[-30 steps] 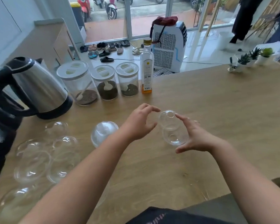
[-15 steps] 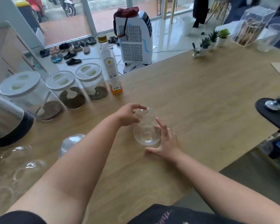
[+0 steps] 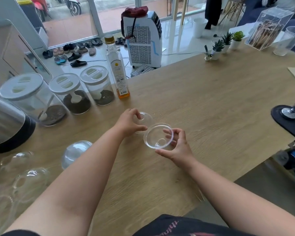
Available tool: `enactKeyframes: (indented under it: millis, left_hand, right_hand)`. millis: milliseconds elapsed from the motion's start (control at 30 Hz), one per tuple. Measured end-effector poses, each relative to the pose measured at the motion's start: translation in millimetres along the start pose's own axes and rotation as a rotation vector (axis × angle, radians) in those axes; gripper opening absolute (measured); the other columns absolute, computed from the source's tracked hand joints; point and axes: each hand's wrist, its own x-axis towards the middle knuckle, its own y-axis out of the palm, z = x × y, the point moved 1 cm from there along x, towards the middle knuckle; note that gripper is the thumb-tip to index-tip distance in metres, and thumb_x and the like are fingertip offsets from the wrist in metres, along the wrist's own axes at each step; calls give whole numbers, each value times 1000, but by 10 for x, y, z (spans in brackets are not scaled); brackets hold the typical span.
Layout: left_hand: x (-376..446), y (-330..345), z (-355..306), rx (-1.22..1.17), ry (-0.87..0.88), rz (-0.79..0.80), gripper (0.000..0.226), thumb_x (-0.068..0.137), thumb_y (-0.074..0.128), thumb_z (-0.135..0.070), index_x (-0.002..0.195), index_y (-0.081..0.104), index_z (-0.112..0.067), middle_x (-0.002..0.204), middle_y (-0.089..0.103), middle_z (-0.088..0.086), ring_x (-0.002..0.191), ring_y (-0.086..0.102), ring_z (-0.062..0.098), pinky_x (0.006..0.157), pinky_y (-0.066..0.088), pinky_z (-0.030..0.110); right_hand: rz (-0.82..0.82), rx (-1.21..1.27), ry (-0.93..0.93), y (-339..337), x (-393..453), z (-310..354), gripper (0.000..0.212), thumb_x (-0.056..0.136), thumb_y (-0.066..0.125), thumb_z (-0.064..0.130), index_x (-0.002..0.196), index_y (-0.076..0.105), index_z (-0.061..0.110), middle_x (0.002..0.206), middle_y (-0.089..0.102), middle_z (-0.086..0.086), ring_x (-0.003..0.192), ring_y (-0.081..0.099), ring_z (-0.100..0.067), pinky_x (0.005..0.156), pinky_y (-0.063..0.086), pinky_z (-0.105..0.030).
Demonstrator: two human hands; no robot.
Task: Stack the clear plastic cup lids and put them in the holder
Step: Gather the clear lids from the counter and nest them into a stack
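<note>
The left hand (image 3: 129, 124) pinches a dome lid (image 3: 144, 120) dome-up. Just right of it, touching, the right hand (image 3: 176, 147) grips an upturned lid (image 3: 157, 136), its hollow facing the camera

Wooden counter (image 3: 211, 108), glass doors (image 3: 95, 16), tiled floor (image 3: 182, 46)

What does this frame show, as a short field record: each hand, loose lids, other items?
left hand: grips a dome lid, dome up, on the counter
right hand: holds a second lid, tilted, hollow side showing
loose lids: on the counter at left
stacking: the two held lids not yet nested
other: three jars, bottle, kettle
</note>
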Motion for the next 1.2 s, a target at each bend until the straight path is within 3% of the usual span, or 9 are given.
enactKeyframes:
  millis: [167,333,533,633,733,867,933,1033,1200]
  left_hand:
    - [-170,141,-15,-61,-40,-55,41,72,83,-34,96,53,-21,115,43,-3,104,44,13,88,34,25]
    - [-309,207,-10,-91,-57,-89,38,74,82,-33,98,55,-23,115,40,-3,104,42,12,90,33,23]
    - [-415,207,51,-100,-54,-96,37,73,82,-33,97,55,-26,115,41,-4,108,42,12,92,33,24]
    - [-446,174,95,-108,-51,-75,37,73,83,-34,97,56,-27,118,42,-5,111,43,13,94,35,26]
    - [-465,162,103,-111,-50,-67,37,73,83,-33,99,57,-27,119,42,-5,112,43,13,95,34,26]
    - [-480,156,114,-123,-51,-66,36,74,82,-33,99,57,-28,120,42,-7,113,42,13,96,35,27]
    - [-484,152,128,-117,-49,-63,35,74,82,-33,99,57,-28,121,44,-6,113,44,13,96,36,27]
    - [-479,137,149,-111,-45,-66,35,73,83,-34,97,59,-27,120,46,-5,112,46,13,93,35,25]
    - [-469,103,201,-181,-104,-123,36,73,83,-32,99,59,-26,121,43,-5,112,43,12,95,34,24]
  right_hand:
    - [8,232,99,-32,6,64,80,62,87,20,125,37,23,128,56,-5,115,59,-17,97,51,-33]
    - [61,257,108,-12,4,110,70,73,82,10,127,41,25,131,51,-7,100,68,-16,83,56,-25]
    - [121,174,8,1,56,193,56,73,81,28,121,55,37,127,53,6,81,66,-5,71,52,-22]
    - [136,91,-12,-69,149,197,43,69,82,36,106,61,36,128,59,12,86,62,-12,75,53,-24]
    - [192,13,-57,-115,234,173,49,71,84,30,111,55,33,127,60,10,91,60,-19,85,54,-37]
    - [348,-169,-137,-97,279,331,65,73,82,37,124,45,52,135,48,24,100,57,-16,83,54,-34]
    - [431,-235,-133,-98,324,432,57,75,80,37,120,50,56,132,49,28,105,56,-14,86,53,-33]
    - [478,-232,-84,-102,386,477,33,75,82,33,105,67,39,104,66,15,88,58,-11,79,53,-29]
    - [456,-15,48,-157,387,360,18,87,71,21,101,64,15,78,51,0,67,45,-10,63,40,-21]
